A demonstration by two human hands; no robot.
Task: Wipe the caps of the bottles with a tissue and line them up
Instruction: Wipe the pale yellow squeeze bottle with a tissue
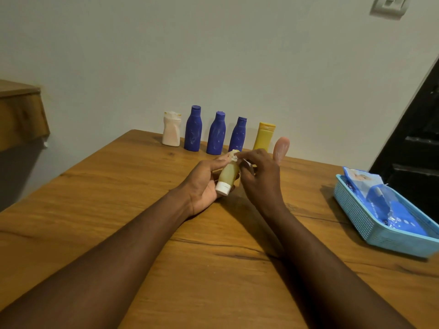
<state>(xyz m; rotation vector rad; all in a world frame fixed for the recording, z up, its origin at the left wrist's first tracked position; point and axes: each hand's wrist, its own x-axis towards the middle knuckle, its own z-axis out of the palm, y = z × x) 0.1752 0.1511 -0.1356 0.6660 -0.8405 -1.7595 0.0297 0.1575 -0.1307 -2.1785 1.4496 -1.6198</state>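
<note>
Wood-grain table (114, 200) is shown set against a pale wall (237, 55). Along its far edge, six containers are stood upright in a row: a white bottle (171, 132), three blue bottles (193, 129) (216, 135) (238, 136), a yellow tube (263, 137) and a pink bottle (281, 148), the last two partly hidden behind the hands. A small green tube (228, 177) is held above the table centre in the left hand (202, 186), whose fingers are curled beneath it; its white cap (223, 188) is pointed toward the viewer. A crumpled tissue (234, 157) is pinched by the fingertips of the right hand (259, 176) at the tube's far end. At the right edge, a blue basket (354, 210) is seen, holding a blue tissue pack (389, 210).
</note>
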